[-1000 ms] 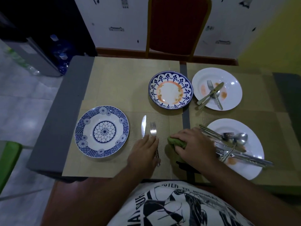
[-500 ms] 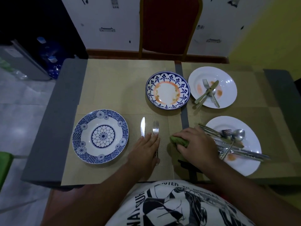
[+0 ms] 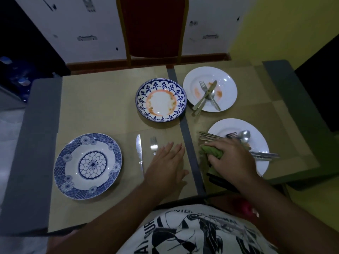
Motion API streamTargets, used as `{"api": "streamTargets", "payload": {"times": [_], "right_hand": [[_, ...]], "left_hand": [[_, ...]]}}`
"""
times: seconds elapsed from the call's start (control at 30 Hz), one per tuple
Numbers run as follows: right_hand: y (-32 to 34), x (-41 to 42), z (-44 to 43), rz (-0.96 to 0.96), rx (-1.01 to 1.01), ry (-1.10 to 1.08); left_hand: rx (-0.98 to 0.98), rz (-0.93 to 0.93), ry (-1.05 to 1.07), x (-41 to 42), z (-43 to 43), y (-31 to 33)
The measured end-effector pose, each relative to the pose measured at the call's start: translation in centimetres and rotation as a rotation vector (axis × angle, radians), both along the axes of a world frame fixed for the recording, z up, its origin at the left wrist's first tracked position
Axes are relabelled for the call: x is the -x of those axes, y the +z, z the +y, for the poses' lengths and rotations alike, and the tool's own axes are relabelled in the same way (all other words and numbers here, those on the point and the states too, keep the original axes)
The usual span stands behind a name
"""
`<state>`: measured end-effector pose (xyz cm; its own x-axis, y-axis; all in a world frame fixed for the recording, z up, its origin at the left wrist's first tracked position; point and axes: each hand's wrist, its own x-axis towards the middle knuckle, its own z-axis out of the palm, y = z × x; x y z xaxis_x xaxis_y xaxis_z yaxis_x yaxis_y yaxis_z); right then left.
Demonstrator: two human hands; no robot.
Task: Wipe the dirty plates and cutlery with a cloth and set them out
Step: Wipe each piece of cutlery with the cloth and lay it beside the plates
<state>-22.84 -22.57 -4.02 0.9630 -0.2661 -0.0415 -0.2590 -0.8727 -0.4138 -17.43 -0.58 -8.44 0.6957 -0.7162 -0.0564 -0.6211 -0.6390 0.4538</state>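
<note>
At the lower left of the frame a clean blue-patterned plate [image 3: 88,165] is seen on the tan placemat [image 3: 102,99], with a knife [image 3: 139,151] laid just to its right and a fork [image 3: 153,144] beside that, its handle hidden under the left hand [image 3: 166,167]. The left hand is held flat, fingers extended and together, nothing gripped, right of the fork's tines. Near the frame's centre right, the right hand [image 3: 232,158] is curled over a crumpled green cloth [image 3: 211,152], which is pressed onto the mat at the left edge of a white plate [image 3: 256,132]. On that plate a heap of cutlery [image 3: 238,137] is piled, a spoon and forks among it, partly covered by the hand. In the upper middle a blue-rimmed plate [image 3: 161,100] smeared with orange residue is set, and to its right a second white plate [image 3: 227,88], stained orange, is found with a fork and knife crossed on it. A red-backed chair [image 3: 154,26] is placed at the table's far side.
</note>
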Motion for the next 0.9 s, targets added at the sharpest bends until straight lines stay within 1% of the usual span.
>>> {"api": "streamTargets", "payload": {"times": [0.2,0.33,0.5,0.67,0.8,0.9], "right_hand": [[0.6,1.7,-6.8,0.024,-0.03,-0.046],[0.7,2.8,-11.6,0.042,-0.05,-0.081],[0.2,3.4,-15.7,0.067,-0.108,-0.065],[0.0,4.1,-17.1,0.056,-0.133,-0.054],[-0.4,4.8,-17.2,0.067,-0.134,-0.023],[-0.6,5.2,-17.1,0.09,-0.122,-0.022]], "left_hand": [[0.081,0.1,0.117,2.6,-7.4,0.8],[0.115,0.33,0.293,3.9,-13.3,1.9],[0.025,0.4,0.413,4.5,-18.9,1.8],[-0.033,0.401,0.454,5.0,-20.9,1.4],[-0.028,0.416,0.488,4.8,-21.5,1.3],[0.001,0.461,0.54,4.8,-21.6,0.8]]}}
